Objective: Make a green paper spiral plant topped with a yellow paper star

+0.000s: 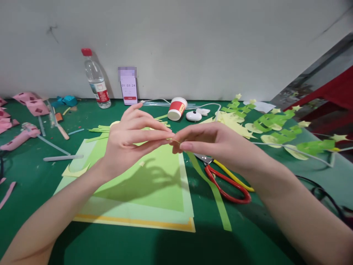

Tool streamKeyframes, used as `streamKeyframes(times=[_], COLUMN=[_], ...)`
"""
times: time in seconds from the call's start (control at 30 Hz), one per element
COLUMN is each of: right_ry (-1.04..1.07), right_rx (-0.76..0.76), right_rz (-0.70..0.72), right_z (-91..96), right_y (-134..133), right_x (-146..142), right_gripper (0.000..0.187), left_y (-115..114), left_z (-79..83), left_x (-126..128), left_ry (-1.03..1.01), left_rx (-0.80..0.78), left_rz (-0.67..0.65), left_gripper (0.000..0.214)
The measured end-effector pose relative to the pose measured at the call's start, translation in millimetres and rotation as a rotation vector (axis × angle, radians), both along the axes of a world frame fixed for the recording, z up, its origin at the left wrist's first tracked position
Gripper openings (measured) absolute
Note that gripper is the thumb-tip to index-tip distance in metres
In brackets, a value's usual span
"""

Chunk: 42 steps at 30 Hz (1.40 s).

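Note:
Fingertips of my left hand and my right hand meet in mid-air over the paper sheets. Both hands pinch a small thin yellowish piece of paper, seen almost edge-on and mostly hidden by the fingers. Beneath them lies a stack of light green paper sheets with yellow edges at the bottom. A tiny pale scrap rests on the top sheet. Partly under my right hand are scissors with one red and one yellow handle. Beside them a green paper strip reaches toward me.
At the back stand a water bottle and a phone showing a timer. A paper cup lies tilted beside a white device. Green garlands with stars spread at the right; pink paper pieces and a glue stick lie left.

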State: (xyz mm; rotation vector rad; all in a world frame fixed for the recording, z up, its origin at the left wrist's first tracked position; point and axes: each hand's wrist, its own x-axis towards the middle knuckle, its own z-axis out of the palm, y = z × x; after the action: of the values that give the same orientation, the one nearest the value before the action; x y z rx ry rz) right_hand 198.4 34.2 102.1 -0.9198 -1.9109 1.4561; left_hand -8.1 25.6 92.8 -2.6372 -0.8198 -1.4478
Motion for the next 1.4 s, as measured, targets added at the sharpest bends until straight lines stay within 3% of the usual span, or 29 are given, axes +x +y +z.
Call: streamKeyframes(times=[0.2,0.4,0.63,1.0,1.4], right_ry=[-0.061,-0.082,-0.094,-0.097,-0.1], right_rx=[0.004,0.026,0.046,0.004,0.046], right_rz=[0.002,0.044,0.059,0.111,0.129], right_z=[0.5,0.3,5.1,0.5,0.5], right_y=[4,4,2,2,-2], right_x=[5,6,6,4,0], right_gripper=[0.013,0.018,0.018,0.012,0.019], left_y=[6,8,6,1,0], left_z=[5.1,4.5,10.8,10.9,8.6], left_x=[-4,-6,-12,-5,-3], left_ry=[0.152,0.142,0.146,0.144,0.112], left_rx=[0.012,0.04,-0.13,-0.166,-0.07], left_rz=[-0.151,-0.174,-0.233,-0.143,-0.105], left_gripper=[0.016,0.026,0.023,0.016,0.01])
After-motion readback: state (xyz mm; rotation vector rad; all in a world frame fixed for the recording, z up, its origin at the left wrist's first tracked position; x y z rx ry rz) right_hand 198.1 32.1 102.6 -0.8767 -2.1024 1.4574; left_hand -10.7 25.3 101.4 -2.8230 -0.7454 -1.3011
